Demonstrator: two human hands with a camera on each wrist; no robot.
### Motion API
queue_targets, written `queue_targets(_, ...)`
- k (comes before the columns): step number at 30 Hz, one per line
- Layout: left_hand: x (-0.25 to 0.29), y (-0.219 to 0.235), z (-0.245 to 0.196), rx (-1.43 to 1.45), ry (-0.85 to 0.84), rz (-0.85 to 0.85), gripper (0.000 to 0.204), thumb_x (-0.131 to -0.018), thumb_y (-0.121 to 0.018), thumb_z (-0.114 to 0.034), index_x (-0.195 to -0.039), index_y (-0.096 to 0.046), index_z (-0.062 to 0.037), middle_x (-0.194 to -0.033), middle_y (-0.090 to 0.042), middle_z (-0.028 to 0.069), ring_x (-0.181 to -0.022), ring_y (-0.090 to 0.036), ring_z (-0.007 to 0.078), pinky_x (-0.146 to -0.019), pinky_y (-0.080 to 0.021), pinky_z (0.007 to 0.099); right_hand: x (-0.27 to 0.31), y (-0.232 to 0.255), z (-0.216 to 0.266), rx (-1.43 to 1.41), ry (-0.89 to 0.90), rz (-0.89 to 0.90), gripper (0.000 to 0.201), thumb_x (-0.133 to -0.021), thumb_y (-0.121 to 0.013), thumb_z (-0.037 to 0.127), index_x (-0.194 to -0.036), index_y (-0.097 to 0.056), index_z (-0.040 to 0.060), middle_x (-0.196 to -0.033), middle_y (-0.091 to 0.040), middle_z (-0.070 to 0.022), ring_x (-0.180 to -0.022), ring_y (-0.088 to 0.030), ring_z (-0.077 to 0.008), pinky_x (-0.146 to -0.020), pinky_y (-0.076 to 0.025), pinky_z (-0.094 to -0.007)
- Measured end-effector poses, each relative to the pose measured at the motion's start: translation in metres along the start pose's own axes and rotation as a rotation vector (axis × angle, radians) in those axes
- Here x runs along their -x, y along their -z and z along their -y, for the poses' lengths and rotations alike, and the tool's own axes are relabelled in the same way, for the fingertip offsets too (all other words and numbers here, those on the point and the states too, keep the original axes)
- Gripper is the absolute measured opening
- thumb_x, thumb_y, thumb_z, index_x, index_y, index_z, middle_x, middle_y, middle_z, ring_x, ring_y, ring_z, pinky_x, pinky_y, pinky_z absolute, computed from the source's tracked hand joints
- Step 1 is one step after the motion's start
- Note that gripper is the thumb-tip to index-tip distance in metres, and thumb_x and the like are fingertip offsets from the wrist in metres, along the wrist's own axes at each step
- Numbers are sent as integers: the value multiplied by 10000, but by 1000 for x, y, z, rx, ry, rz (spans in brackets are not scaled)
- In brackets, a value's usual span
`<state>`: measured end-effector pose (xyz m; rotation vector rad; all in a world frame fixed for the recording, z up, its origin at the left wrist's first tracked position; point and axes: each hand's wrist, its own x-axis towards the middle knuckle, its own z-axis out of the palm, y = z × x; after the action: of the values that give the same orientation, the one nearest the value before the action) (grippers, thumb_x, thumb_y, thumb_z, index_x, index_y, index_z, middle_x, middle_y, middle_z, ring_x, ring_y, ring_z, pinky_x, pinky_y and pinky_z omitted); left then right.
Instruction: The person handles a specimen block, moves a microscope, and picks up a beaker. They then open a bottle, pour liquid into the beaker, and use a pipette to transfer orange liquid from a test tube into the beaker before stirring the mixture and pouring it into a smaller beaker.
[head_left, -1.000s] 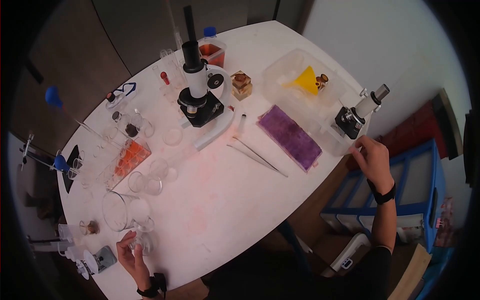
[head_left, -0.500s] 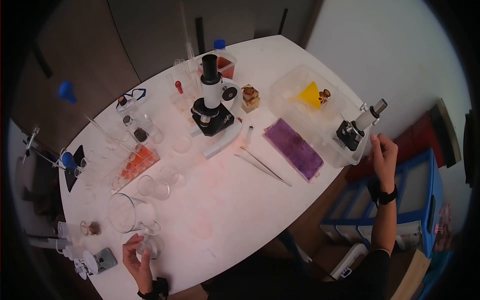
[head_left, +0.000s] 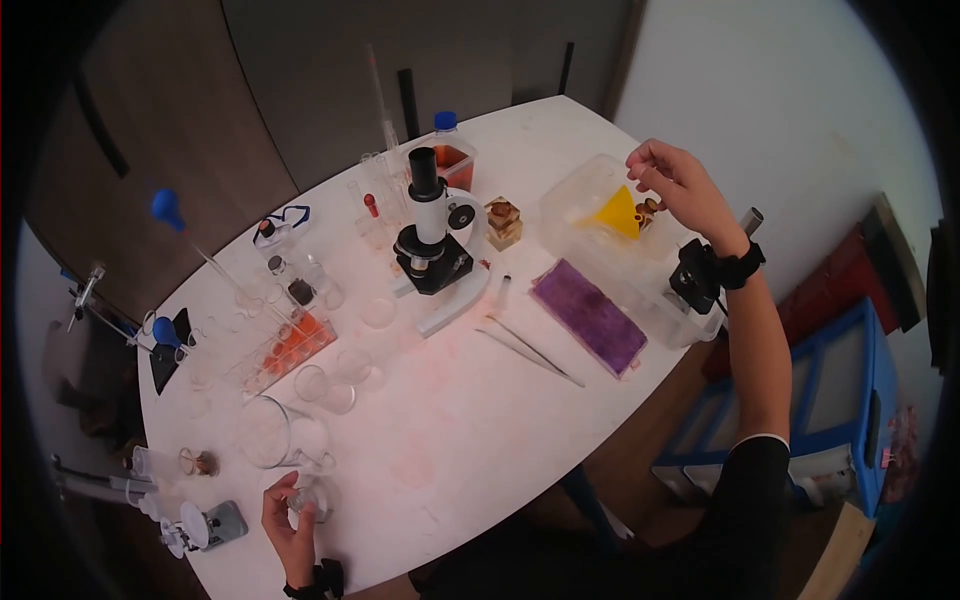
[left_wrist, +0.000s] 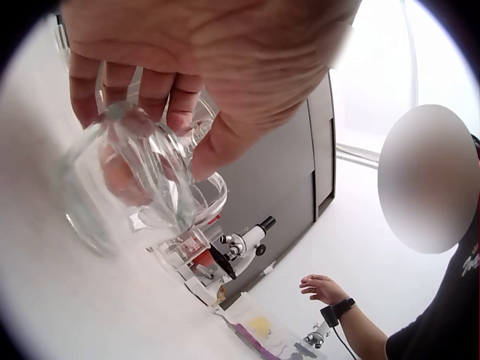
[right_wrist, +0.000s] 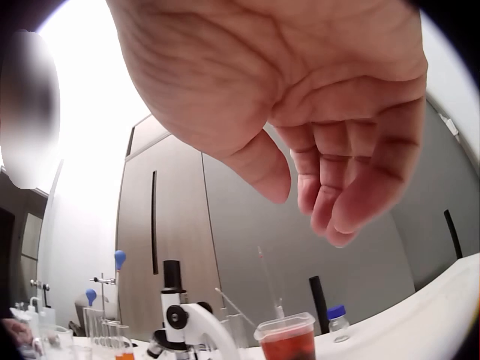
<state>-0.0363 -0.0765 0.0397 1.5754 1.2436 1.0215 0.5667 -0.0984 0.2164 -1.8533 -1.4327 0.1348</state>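
Observation:
At the near left of the table, my left hand [head_left: 288, 520] grips a small clear glass vessel [left_wrist: 135, 172], with fingers and thumb about its narrow upper part. Its rounded base is close over the white tabletop. A large glass beaker [head_left: 265, 430] with a handle stands just beyond it. My right hand [head_left: 690, 190] is raised above the clear plastic tub [head_left: 570, 180], near a yellow funnel [head_left: 615, 215] and a brown bottle. In the right wrist view its fingers are loosely curled and hold nothing. The right wrist partly hides a small microscope [head_left: 695, 275] at the tub.
A larger microscope [head_left: 430, 225] stands mid-table. Before it lie tweezers [head_left: 535, 352] and a purple slab [head_left: 590, 315]. Left are a rack of orange-filled tubes [head_left: 300, 345], glass dishes and a small balance [head_left: 200, 525]. A tub of red liquid [head_left: 455, 165] sits at the back.
My right hand has risen from beside the small microscope at the table's right edge, forward and left to above the tub. My left hand stays at the glass vessel. The head view has shifted slightly.

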Motion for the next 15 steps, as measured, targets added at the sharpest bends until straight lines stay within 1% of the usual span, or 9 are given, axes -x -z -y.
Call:
queue_targets(2, -1, -1, -2, 6, 10, 5, 287, -758, -697, -101, -995, -545, -46, -1206, -599, 159, -1188, -524, 251, -1043, -361, 380, -34, 4, -19, 145, 51, -17, 194, -929, -560, 196, -919, -628, 14, -804, -669, -72, -742, -648, -184, -665, -502, -327)
queue_targets(5, -3, -3, -5, 7, 22, 4, 304, -765, -703, -116, -1015, -545, -46, -1222, -587, 160, -1193, -520, 253, -1047, -354, 380, -69, 2, -41, 543, 45, -14, 209, -917, -555, 200, -940, -657, 19, -904, -709, -132, -808, -677, -283, -713, -522, -396)
queue_targets(8, -3, -2, -1, 2, 13, 19, 320, -773, -709, -132, -1032, -542, -44, -1232, -578, 162, -1200, -517, 258, -1055, -345, 383, -80, -12, -68, 667, -98, 22, 223, -892, -576, 217, -971, -692, 44, -991, -716, -147, -890, -682, -335, -772, -538, -423)
queue_targets(11, -3, -2, 3, 16, 6, 18, 329, -779, -713, -140, -1039, -538, -42, -1232, -576, 164, -1204, -516, 262, -1060, -339, 384, -66, -31, -78, 849, -317, 177, 242, -863, -603, 208, -1013, -710, 51, -1015, -718, -150, -940, -692, -331, -808, -554, -409)
queue_targets(13, -3, -2, 2, 23, 9, 9, 328, -782, -714, -138, -1041, -537, -40, -1231, -576, 166, -1205, -517, 265, -1062, -338, 384, -64, -43, -104, 935, -372, 189, 259, -850, -633, 239, -1016, -704, 52, -998, -718, -150, -942, -692, -323, -811, -556, -397)
queue_targets(14, -2, -2, 2, 16, 8, 10, 326, -784, -713, -135, -1042, -537, -40, -1231, -575, 166, -1206, -517, 265, -1063, -336, 384, -62, -45, -108, 977, -401, 196, 271, -844, -649, 254, -1018, -702, 53, -989, -718, -150, -944, -692, -319, -813, -558, -391)
queue_targets(15, -2, -2, 1, 9, 7, 12, 324, -786, -711, -132, -1042, -537, -40, -1231, -574, 167, -1207, -517, 266, -1065, -334, 384, -61, -46, -112, 972, -425, 195, 263, -845, -631, 219, -1032, -707, 50, -1015, -716, -158, -961, -693, -322, -819, -560, -396)
